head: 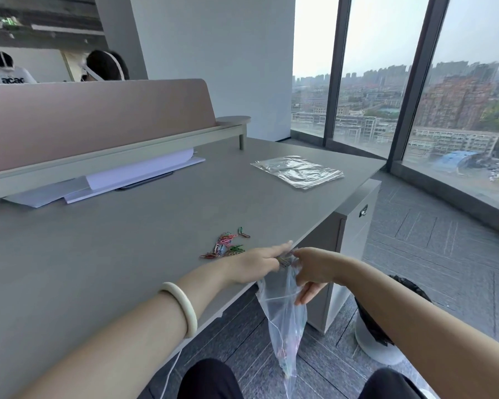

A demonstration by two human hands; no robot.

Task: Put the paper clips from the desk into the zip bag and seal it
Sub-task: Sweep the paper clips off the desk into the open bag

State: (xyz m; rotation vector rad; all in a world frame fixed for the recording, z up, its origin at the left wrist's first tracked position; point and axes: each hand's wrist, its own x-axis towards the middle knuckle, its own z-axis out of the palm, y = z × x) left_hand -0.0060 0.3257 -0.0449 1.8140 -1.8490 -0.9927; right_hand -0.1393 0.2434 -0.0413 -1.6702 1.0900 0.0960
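Low in the middle of the frame, both hands meet just past the front edge of the grey desk [127,254]. The left hand [260,262] is closed on a small bunch of paper clips right at the mouth of a clear zip bag [284,321], its index finger stretched out flat. The right hand [314,272] pinches the rim of the bag, holding the mouth open, with the lower fingers spread loose beneath. The bag hangs down off the desk between the person's knees, and some coloured clips already lie in its bottom, blurred through the plastic.

More paper clips [224,246] sit in a loose heap on the desk just left of the left hand, near the edge, pink, green, blue and red mixed together. Towards the right of the desk, further back, a flat stack of empty clear bags [298,171] lies well apart from the heap. A pale bangle [182,306] circles the left wrist. At lower right, on the floor, stands a white bin [378,341] with a black liner.
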